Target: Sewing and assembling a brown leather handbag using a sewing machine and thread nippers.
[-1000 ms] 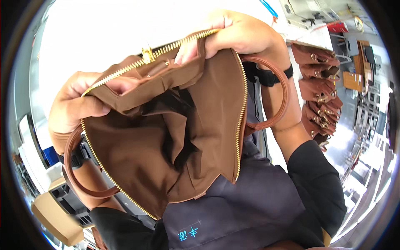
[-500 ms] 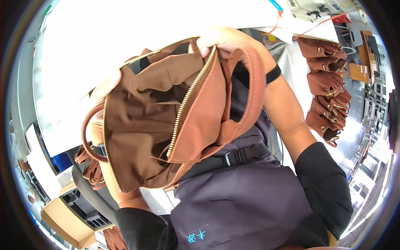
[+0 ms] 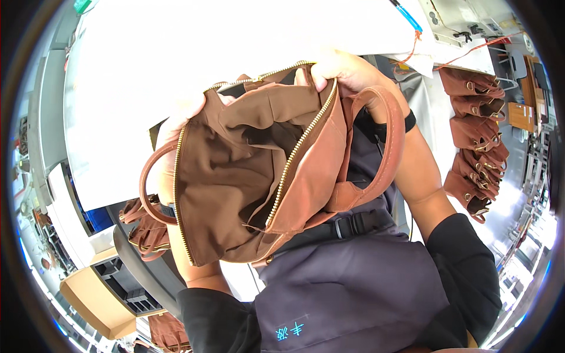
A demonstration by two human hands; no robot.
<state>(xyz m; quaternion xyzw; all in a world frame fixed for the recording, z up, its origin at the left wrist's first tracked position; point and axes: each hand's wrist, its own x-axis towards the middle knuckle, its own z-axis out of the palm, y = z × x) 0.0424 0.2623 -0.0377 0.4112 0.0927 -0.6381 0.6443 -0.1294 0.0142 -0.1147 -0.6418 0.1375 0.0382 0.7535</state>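
A brown handbag (image 3: 315, 182) is held up in front of my body, its mouth spread wide. Inside shows the creased brown lining (image 3: 226, 170), with a darker hollow in the middle. Gold zip teeth (image 3: 303, 147) run along both sides of the mouth, and a zip slider (image 3: 257, 79) sits at the far edge. My left hand (image 3: 187, 112) grips the far left rim, partly hidden behind the bag. At the far right corner, my right hand (image 3: 341, 70) is closed on the rim, thumb inside. One rounded handle (image 3: 391, 147) stands out on the right, another (image 3: 147, 182) on the left.
A white table (image 3: 129, 70) spreads beyond the bag. Several similar brown bags (image 3: 474, 132) lie in a row at the right. More brown bags (image 3: 147, 229) are at the left, near an open cardboard box (image 3: 97, 300) with black dividers. A blue pen-like tool (image 3: 407, 15) lies at the far right.
The bag and both hands sit farther right in the picture, and the surroundings have shifted right as well. The zip along the far edge shows more clearly. Both hands keep their hold.
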